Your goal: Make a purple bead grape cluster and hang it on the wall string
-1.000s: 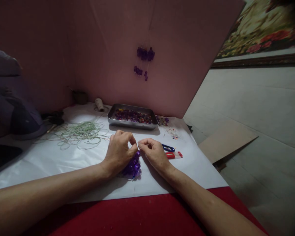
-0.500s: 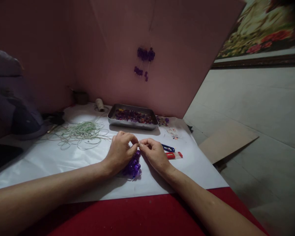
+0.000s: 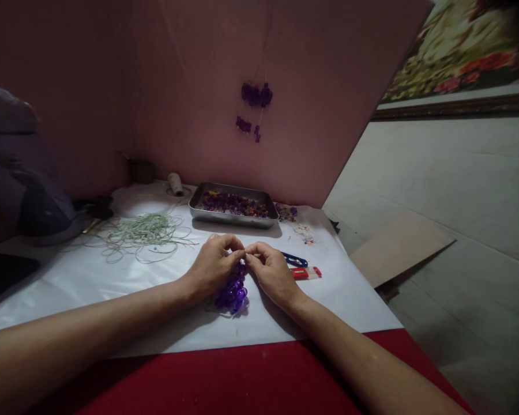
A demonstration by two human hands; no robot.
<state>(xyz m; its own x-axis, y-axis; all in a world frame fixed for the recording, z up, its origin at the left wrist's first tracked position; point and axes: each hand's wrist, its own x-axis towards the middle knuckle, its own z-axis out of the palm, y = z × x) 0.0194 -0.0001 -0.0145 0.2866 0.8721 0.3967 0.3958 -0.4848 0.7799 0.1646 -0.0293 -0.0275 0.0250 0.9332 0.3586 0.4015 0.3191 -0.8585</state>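
Note:
My left hand and my right hand meet fingertip to fingertip over the white table cover. Both are closed in a pinch, and what lies between the fingertips is too small to make out. Just below the fingers hangs or rests a cluster of shiny purple beads, its upper left part hidden behind my left hand. A blue-handled tool and a red cutter-like tool with a clear end lie right beside my right hand, which partly covers them.
Behind my hands stands a metal tray of mixed beads. Tangled pale green cord spreads to the left, near a thread spool. Loose beads lie right of the tray. Purple bead pieces hang on the pink wall.
My fingertips have shifted very slightly and stay pinched together. The purple bead cluster shows a little more beside my left hand. Everything else looks the same.

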